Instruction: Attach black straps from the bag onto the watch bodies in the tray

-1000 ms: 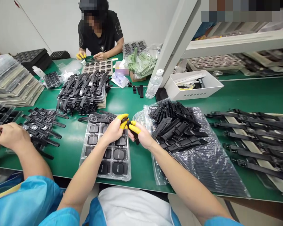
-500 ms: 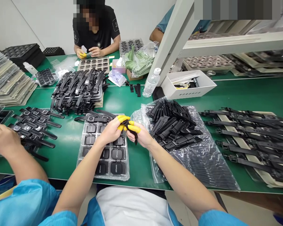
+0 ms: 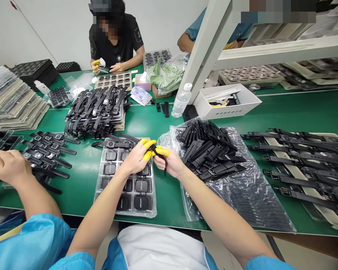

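Above the table's front, my left hand (image 3: 138, 155) is closed on a small black watch, its case mostly hidden by the yellow-covered fingertips. My right hand (image 3: 170, 160), with yellow finger covers too, pinches a black watch strap (image 3: 160, 155) against the case; the strap's loose end hangs below the fingers. I cannot tell whether the two are joined. Beneath my left forearm lies a clear plastic tray (image 3: 154, 187) of square black watch cases. Strapped watches (image 3: 110, 144) lie across its far end. To the right of my right hand is a heap of black straps (image 3: 205, 153) on a plastic bag.
Strapped watches (image 3: 301, 180) lie in rows at the right, and more watches (image 3: 98, 108) are piled behind the tray. A water bottle (image 3: 181, 101) and white box (image 3: 228, 101) stand beside a slanted post (image 3: 205, 48). A co-worker's hand (image 3: 11, 167) is at left; another person sits opposite.
The view has shifted slightly. Both my hands stay together on the watch and strap, with the strap's end turned a little. The person opposite has raised one hand, holding something white.
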{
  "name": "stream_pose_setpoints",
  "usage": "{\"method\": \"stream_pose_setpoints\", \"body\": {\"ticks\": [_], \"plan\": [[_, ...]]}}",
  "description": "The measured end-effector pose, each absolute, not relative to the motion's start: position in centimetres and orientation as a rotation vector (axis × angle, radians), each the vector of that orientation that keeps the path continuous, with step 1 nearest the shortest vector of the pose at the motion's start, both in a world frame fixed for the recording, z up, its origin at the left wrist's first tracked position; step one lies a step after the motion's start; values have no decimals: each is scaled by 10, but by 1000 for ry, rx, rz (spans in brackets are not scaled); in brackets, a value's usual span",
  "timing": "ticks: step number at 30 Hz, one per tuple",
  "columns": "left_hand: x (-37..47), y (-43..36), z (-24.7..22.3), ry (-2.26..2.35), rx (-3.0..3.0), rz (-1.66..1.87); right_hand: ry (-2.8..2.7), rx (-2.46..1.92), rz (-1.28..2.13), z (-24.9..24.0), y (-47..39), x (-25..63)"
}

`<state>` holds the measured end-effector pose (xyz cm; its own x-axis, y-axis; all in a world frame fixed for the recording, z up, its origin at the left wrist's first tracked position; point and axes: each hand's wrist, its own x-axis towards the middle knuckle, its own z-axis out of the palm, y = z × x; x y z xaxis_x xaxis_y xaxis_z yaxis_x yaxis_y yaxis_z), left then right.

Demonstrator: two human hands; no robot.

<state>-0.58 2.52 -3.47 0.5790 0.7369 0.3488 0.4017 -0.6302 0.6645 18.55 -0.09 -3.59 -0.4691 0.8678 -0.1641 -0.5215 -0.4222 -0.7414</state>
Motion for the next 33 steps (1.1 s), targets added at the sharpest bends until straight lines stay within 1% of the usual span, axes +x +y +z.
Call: {"method": "stream_pose_setpoints", "body": {"ticks": [18,27,33], "plan": [[-3,23,-26,984,2366,733,-676,-613,2091,-40,3,188],[-5,25,-31,1031,2403,668,-767,-750,2024,-42,0,185],[-8,24,-30,944,2255,758,-869,-826,1947,-39,-2,184]]}}
